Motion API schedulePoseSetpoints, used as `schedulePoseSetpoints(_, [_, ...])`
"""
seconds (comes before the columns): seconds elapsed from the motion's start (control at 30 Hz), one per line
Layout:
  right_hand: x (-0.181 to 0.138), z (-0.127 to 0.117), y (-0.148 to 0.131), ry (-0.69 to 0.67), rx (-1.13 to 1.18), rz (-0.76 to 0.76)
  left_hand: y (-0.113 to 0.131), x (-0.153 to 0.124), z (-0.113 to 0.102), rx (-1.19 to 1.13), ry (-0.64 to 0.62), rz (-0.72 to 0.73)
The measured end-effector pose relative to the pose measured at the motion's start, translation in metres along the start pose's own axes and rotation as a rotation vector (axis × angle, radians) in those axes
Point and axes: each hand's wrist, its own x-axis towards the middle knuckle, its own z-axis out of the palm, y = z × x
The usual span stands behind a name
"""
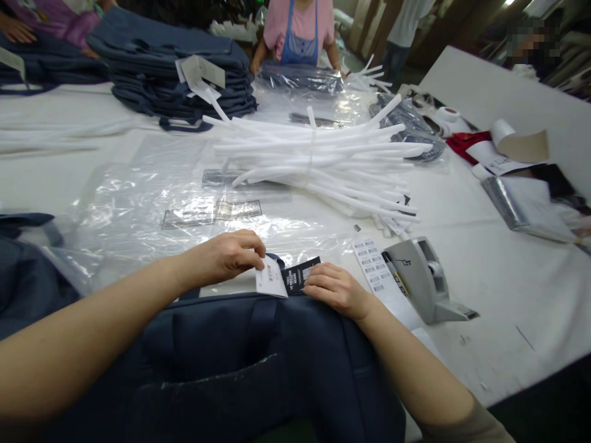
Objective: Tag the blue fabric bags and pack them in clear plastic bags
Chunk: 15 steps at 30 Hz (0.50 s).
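A navy fabric bag [295,357] lies along the near edge of the table, in front of me. At its top edge, my left hand [235,255] pinches the corner of a white hang tag [271,278] with small print and a barcode. Beside it, a black hang tag [301,274] with white lettering is held at its right end by my right hand [339,289], whose fingers are curled over it. The two tags overlap slightly. My right fingertips are partly hidden behind the tag and bag edge.
Clear plastic bags [138,203] spread beyond the navy bag, with a tied bundle of white foam rods [318,154] behind. At right are a grey tape dispenser [422,277] and a barcode sticker sheet [376,271]. Stacked navy bags [170,61] and a co-worker in a blue apron [299,37] are across the table.
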Motion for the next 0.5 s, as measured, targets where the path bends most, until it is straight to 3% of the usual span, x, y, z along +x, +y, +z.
schedulePoseSetpoints(0.17, [0.005, -0.006, 0.008, 0.013, -0.077, -0.049, -0.029, 0.016, 0.001, -0.001, -0.01, 0.046])
schedulePoseSetpoints(0.27, [0.02, -0.005, 0.016, 0.006, -0.183, -0.193, -0.035, 0.043, 0.007, -0.071, -0.06, 0.043])
schedulePoseSetpoints(0.33, [0.034, -0.002, 0.02, -0.002, -0.267, -0.257, -0.034, 0.067, 0.014, -0.147, -0.171, -0.012])
schedulePoseSetpoints(0.43, [0.046, -0.001, 0.024, -0.027, -0.388, -0.23, -0.033, 0.096, 0.024, -0.2, -0.35, -0.145])
schedulePoseSetpoints(0.5, [0.042, -0.004, 0.027, 0.002, -0.43, -0.202, -0.034, 0.098, 0.026, -0.184, -0.311, -0.225])
